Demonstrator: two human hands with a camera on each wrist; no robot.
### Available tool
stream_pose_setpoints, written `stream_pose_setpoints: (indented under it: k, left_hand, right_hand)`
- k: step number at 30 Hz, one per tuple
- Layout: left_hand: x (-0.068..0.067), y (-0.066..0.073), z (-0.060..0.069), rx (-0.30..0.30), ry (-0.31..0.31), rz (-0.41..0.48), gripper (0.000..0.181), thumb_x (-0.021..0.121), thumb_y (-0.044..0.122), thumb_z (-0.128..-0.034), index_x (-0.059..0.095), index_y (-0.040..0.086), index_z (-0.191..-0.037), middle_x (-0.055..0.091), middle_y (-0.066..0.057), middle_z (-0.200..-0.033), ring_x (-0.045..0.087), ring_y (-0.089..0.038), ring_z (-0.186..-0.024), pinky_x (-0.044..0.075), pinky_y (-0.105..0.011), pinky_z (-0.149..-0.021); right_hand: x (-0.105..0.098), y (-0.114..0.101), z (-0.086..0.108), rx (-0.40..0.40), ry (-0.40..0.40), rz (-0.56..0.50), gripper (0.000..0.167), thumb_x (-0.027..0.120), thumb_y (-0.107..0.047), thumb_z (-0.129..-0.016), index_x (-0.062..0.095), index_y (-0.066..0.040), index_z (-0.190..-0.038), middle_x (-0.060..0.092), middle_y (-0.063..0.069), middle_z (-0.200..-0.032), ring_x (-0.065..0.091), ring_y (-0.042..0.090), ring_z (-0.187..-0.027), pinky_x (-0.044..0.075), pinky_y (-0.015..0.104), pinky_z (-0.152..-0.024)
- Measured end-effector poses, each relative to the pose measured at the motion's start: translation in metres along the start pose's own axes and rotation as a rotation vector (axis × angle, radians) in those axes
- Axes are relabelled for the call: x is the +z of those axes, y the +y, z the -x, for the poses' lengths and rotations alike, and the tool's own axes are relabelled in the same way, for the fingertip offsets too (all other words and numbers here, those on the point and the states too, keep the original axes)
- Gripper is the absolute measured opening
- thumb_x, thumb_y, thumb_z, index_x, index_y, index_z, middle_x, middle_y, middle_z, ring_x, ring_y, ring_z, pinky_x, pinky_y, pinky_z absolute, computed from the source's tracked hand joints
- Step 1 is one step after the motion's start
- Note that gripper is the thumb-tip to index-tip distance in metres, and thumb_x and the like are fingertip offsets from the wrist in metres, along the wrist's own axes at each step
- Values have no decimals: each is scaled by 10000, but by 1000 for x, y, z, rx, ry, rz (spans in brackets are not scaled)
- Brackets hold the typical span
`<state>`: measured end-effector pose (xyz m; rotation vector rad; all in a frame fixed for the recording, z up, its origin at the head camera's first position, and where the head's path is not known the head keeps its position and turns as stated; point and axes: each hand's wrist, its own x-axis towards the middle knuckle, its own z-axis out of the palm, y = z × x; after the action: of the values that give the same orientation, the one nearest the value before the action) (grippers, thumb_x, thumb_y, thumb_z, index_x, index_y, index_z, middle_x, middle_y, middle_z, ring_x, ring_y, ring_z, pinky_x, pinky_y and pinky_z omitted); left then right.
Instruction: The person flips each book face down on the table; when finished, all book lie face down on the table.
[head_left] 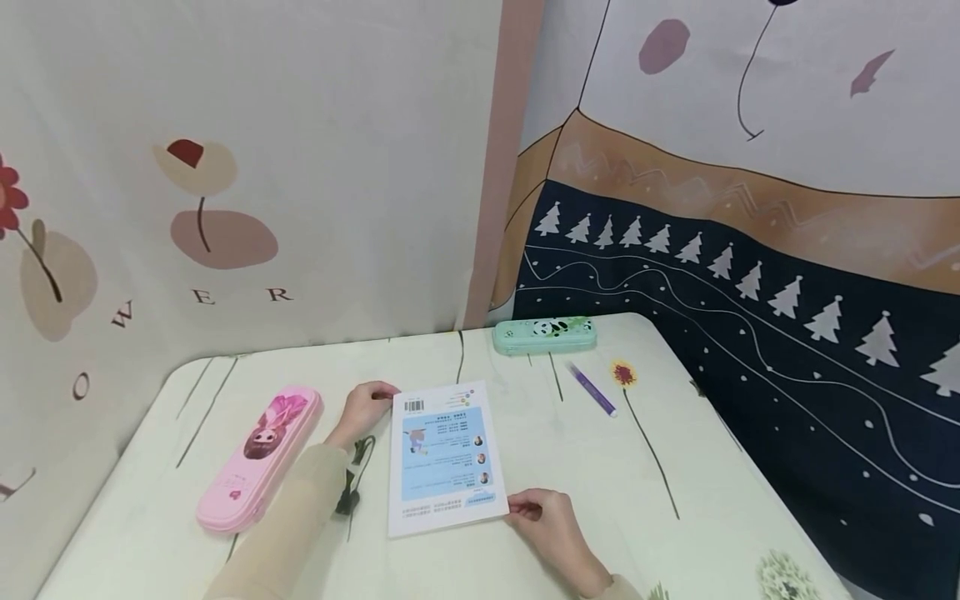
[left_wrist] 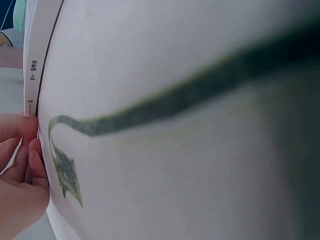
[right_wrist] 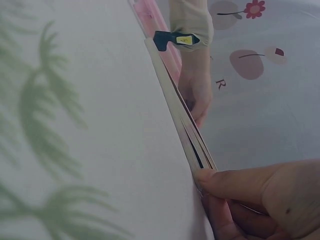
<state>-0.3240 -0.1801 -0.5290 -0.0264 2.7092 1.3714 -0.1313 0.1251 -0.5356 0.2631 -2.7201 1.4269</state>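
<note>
A book (head_left: 450, 454) with a white and blue back cover lies upside down on the table, its barcode at the far left corner. My left hand (head_left: 367, 410) grips that corner. In the left wrist view, its curled fingers (left_wrist: 36, 165) meet the end of the book's spine (left_wrist: 37, 65). At the near right corner, my right hand (head_left: 551, 529) pinches the book. The right wrist view shows the thumb (right_wrist: 235, 184) at the slightly parted page edges (right_wrist: 175, 107); the lower fingers are partly hidden.
A pink pencil case (head_left: 262, 458) lies left of my left forearm. Toward the back are a mint-green pencil case (head_left: 545, 336) with pandas and a purple pen (head_left: 592, 390). A black device with a cable (head_left: 352, 492) hangs at my left wrist. The tablecloth (head_left: 720, 517) is white with printed flowers.
</note>
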Motion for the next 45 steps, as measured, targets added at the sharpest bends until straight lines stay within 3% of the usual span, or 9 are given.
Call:
stream_pose_setpoints:
  k: [16, 33, 45]
  left_hand:
    - [0, 0, 0, -23, -4, -10, 206, 524, 73, -869, 630, 77, -1046, 607, -112, -1046, 529, -243, -997, 420, -398, -858]
    - [-2, -11, -4, -8, 66, 16, 192, 544, 72, -858, 640, 60, -1024, 615, -118, -996, 528, -240, -936, 409, -359, -809]
    - [-6, -9, -3, -22, 81, 1, 267, 550, 81, -865, 597, 49, -1126, 593, -151, -1111, 528, -279, -1044, 419, -434, -905]
  right_hand:
    - [0, 0, 0, 11, -4, -21, 161, 731, -58, -711, 701, -76, -868, 674, -29, -745, 564, -32, -644, 489, 150, -577]
    - [5, -2, -14, 14, -47, -80, 149, 724, -54, -723, 693, -62, -868, 683, 28, -766, 567, -13, -650, 485, 150, -581]
    - [6, -1, -26, -28, -71, -33, 153, 719, -39, -722, 688, -44, -872, 667, 14, -745, 560, -7, -647, 481, 148, -578]
